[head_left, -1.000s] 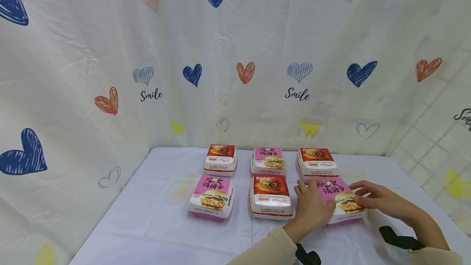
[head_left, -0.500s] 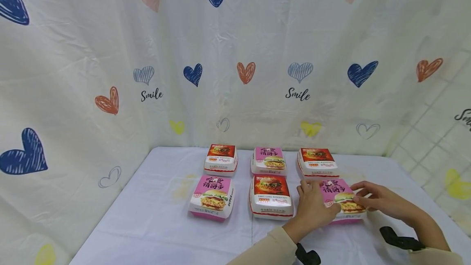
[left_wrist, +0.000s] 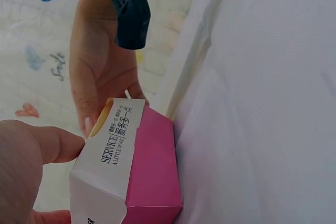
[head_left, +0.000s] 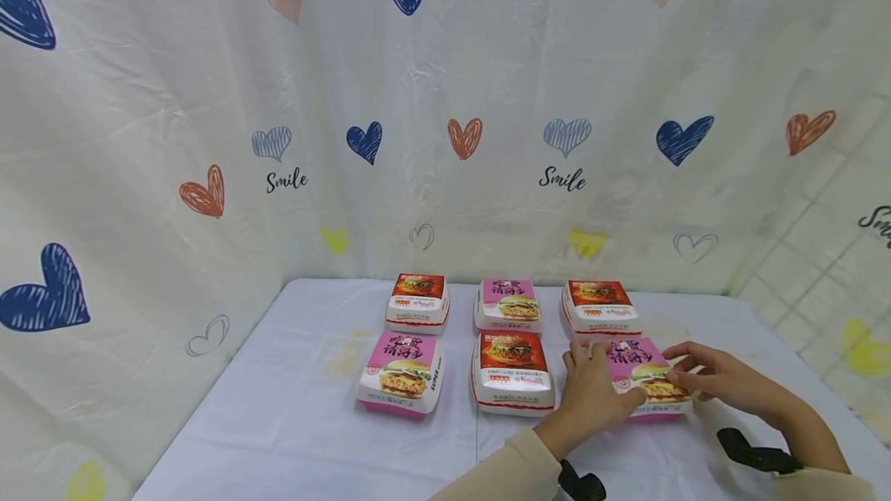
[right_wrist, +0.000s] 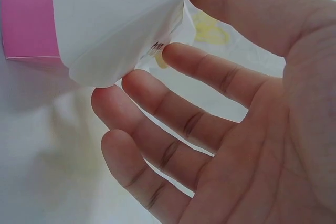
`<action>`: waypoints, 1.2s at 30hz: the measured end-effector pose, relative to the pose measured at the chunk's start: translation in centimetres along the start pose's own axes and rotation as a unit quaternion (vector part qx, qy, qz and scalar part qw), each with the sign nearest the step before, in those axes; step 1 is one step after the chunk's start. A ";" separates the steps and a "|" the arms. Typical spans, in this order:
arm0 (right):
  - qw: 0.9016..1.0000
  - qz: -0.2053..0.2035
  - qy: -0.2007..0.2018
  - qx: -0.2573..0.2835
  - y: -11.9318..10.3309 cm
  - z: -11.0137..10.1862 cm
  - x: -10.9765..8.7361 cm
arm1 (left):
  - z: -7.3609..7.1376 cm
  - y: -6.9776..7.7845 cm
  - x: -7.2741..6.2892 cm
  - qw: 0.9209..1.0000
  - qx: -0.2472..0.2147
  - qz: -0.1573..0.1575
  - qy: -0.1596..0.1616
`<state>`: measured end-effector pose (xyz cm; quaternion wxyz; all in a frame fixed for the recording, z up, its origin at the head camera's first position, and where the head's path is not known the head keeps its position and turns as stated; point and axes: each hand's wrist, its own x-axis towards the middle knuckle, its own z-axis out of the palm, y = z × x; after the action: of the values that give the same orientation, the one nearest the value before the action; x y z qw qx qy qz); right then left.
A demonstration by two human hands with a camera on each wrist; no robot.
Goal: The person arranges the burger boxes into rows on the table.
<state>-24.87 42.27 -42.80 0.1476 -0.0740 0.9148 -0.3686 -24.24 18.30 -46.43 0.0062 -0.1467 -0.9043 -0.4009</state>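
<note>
Tabletop (head_left: 278, 416), white cloth: six burger boxes in two rows of three, listed left to right.

1. Back row: red box (head_left: 418, 301), pink box (head_left: 508, 303), red box (head_left: 600, 305). All closed, untouched.
2. Front row, left: pink box, closed, well apart from my hands.
3. Front row, middle: red box (head_left: 512, 371), closed, just beside my left hand.
4. Front row, right: the pink box in hand (head_left: 643, 377), resting on the tabletop close to its right edge, lid down.
5. My left hand (head_left: 592, 393): fingers fairly straight, laid against the box's left side and lid, thumb at the near corner. Not gripping.
6. My right hand (head_left: 717, 377): fingers spread and relaxed along the right side, thumb on the lid's edge. Not gripping either.

Handling note, as I judge it: the card is thin and the lid flap looks loose at the right corner, so I should press evenly from both sides, keep the base flat on the cloth, and square it with its neighbours without nudging the red boxes.
</note>
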 end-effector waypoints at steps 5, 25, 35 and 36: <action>1.000 0.008 0.002 0.002 -0.1 0.0 0.0 | -0.1 0.1 -0.1 1.000 -0.003 -0.003 -0.003; 1.000 -0.008 -0.014 0.001 0.5 -0.7 -0.1 | -0.6 0.1 0.0 1.000 0.007 0.013 -0.001; 0.999 -0.025 0.018 -0.032 0.3 -1.1 -0.8 | -6.7 2.2 -0.5 0.990 -0.038 0.138 0.011; 0.999 -0.027 0.028 -0.038 0.1 -1.1 -0.8 | -7.8 2.4 -0.5 0.987 -0.058 0.148 0.008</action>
<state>-24.48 43.25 -41.99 0.1088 -0.0937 0.9298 -0.3389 -23.94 14.01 -39.49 0.0643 -0.2761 -0.8478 -0.4482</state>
